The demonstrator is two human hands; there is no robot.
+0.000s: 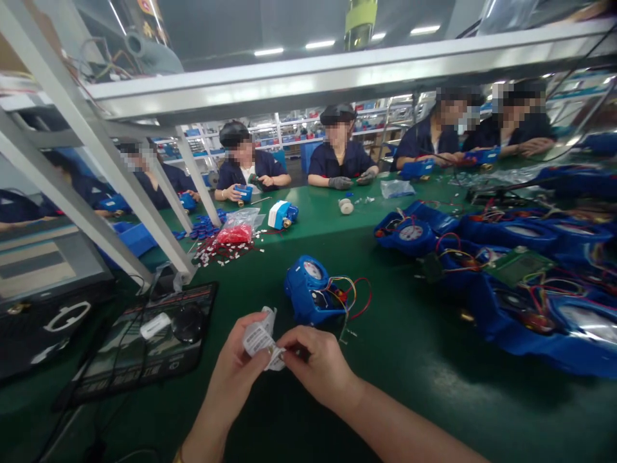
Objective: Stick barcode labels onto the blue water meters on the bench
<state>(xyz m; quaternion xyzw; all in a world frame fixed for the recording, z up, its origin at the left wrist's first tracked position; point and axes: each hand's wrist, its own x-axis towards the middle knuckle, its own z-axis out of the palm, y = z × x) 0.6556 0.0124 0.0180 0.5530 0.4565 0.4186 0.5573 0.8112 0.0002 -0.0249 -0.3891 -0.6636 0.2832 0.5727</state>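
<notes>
Between my hands is a strip of white printed labels point(259, 339), bent and partly covered by my fingers. My left hand point(236, 363) pinches it from the left, thumb in front. The fingertips of my right hand point(315, 363) are closed on its lower right edge. Just beyond them on the green table point(395, 392) sits a blue water meter point(304, 289) with a round dial and its housing open. Loose red, yellow and white wires point(354, 292) come out of its right side.
Several opened blue meters point(520, 321) with wires and a green circuit board point(518, 267) crowd the right. At left are a mouse point(187, 323) on a dark mat and a laptop point(48, 263). Metal shelf posts point(91, 141) stand beyond. Co-workers point(340, 154) sit across the table.
</notes>
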